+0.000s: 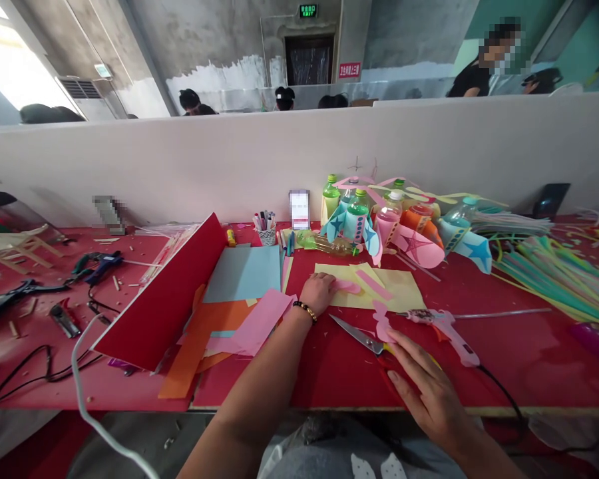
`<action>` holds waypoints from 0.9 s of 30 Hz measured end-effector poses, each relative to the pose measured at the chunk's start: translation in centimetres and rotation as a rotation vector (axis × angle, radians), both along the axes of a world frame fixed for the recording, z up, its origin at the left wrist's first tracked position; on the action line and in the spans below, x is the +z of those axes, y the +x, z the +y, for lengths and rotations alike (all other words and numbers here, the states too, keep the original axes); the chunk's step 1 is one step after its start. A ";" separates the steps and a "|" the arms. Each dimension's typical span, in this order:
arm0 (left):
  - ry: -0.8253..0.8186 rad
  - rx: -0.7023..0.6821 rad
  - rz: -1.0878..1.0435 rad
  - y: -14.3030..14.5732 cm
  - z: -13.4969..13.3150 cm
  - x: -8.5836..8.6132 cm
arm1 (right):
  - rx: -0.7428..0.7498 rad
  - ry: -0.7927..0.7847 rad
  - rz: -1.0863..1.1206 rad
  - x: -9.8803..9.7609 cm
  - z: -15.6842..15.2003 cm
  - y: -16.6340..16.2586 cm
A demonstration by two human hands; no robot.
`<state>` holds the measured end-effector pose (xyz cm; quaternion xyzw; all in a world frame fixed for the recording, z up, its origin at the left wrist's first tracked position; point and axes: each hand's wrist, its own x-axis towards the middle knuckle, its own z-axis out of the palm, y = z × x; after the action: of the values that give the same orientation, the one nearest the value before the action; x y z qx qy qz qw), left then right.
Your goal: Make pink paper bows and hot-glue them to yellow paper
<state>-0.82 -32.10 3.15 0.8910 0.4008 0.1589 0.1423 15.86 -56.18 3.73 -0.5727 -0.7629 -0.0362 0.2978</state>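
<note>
On red table [499, 379], your L hand [319, 294] pins pink strip [347, 287] on yellow card [394, 289], fingers flat, likely to steady it; R hand [424, 389] released, just beside scissors [359, 336].

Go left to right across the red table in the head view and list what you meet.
Blue glue gun, red board, left hand, yellow paper, pink glue gun, green strips
</note>
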 end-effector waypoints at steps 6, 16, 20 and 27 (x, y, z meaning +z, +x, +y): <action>-0.041 0.024 -0.023 -0.4 -0.1 0.4 | 0.032 0.063 0.015 1.1 2.7 0.2; -0.018 0.096 -0.032 -2.0 -0.5 3.7 | 0.055 0.122 0.025 1.6 3.0 0.6; -0.047 0.048 0.078 -4.5 -2.2 6.8 | 0.028 -0.022 -0.037 0.3 3.7 1.5; -0.057 0.191 0.295 -11.2 -8.8 5.6 | 0.001 -0.067 -0.063 -0.7 3.5 2.1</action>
<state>-12.03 -40.85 8.73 0.8580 0.5046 0.0281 0.0914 17.92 -52.70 3.07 -0.5807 -0.7729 -0.0286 0.2541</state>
